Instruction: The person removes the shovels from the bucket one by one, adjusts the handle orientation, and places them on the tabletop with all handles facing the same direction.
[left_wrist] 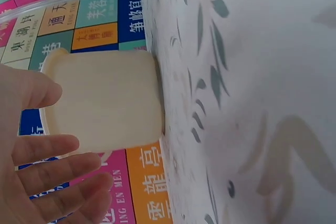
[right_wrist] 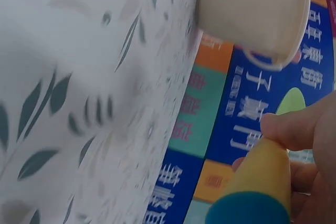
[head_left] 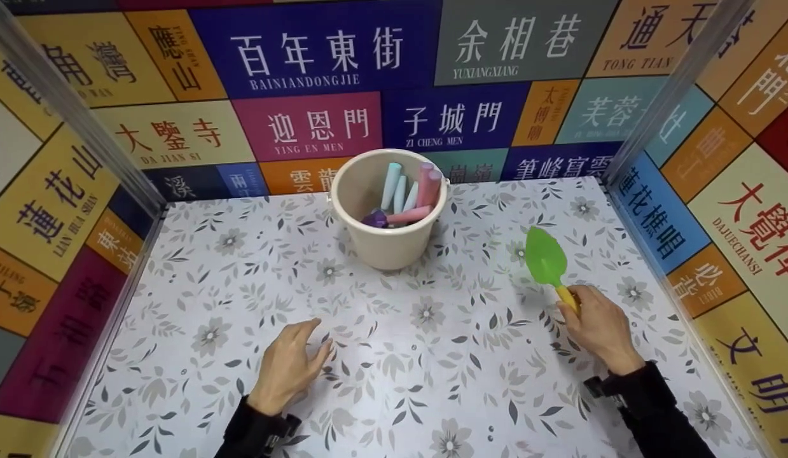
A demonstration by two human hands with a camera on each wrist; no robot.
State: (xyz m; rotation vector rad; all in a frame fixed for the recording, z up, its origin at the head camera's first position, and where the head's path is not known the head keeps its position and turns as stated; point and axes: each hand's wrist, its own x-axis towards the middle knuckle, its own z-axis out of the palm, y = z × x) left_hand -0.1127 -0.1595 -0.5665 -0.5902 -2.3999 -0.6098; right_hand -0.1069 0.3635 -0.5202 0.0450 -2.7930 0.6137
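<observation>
Toy green plastic shovel (head_left: pixel 546 256), yellow handle — gripped by right hand (head_left: pixel 598 329), lifted. Left hand (head_left: pixel 287 367) open, empty. Cream plastic bucket (head_left: pixel 387 245) of chalk sticks (head_left: pixel 409 194) — untouched.

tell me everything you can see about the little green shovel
The toy shovel looks plastic: a bright green leaf-shaped blade on a yellow handle whose end is teal in the right wrist view. The right hand grips the handle, blade pointing up and away toward the back wall, to the right of the cream bucket, not touching it.
</observation>
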